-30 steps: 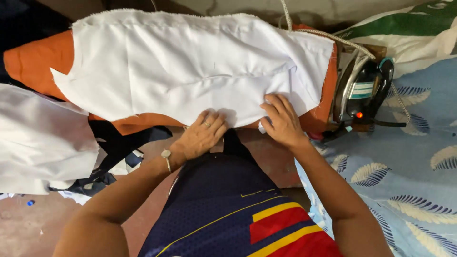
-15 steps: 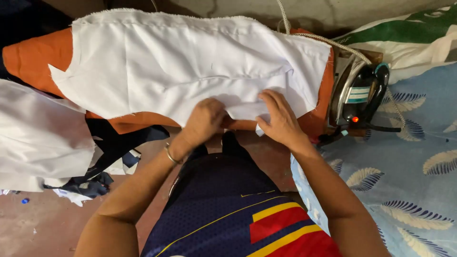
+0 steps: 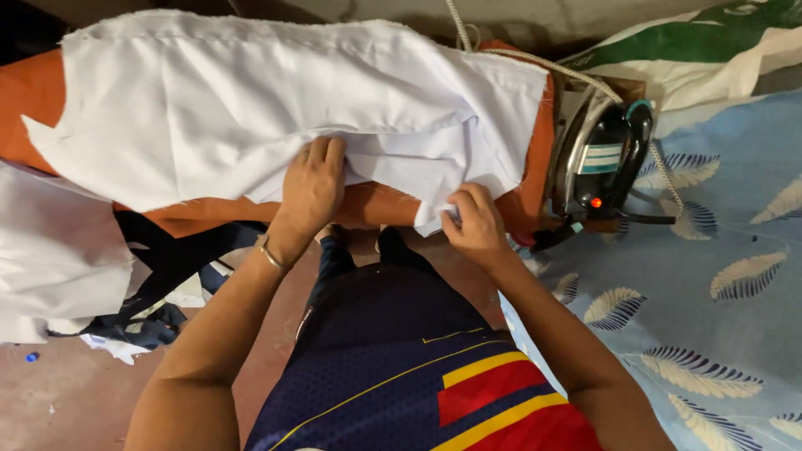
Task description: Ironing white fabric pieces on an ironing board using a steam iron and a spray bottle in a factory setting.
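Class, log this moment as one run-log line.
left hand: flat on white cloth | right hand: pinching cloth edge | orange board beneath | iron upright at right

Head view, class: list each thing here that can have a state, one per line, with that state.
White fabric: spread over the board, creased, near edge folded.
Orange ironing board: mostly covered.
Iron: standing on end at the board's right, red light on.
Left hand: pressed flat on the fabric.
Right hand: pinching the fabric's corner.
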